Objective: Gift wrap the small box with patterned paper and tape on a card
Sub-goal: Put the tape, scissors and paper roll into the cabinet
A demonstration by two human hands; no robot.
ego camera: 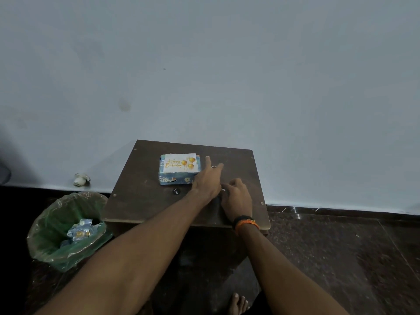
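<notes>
So the small box (pixel 179 169) is sitting toward the far side of the tabletop (pixel 141 201), already covered in blue patterned paper, with a "Happy Birthday" card (pixel 180 163) lying flat on top. Looks basically done to me, though I can't tell if tape is actually holding the card down. The left hand (pixel 208 180) is reaching past the box's right side, its grip released with fingers stretched out. The right hand (pixel 236 196) is resting just beside it with fingers curled; whether it's pinching something, I can't tell. A green-lined bin (pixel 45 237) on the floor is holding paper scraps (pixel 79 230).
</notes>
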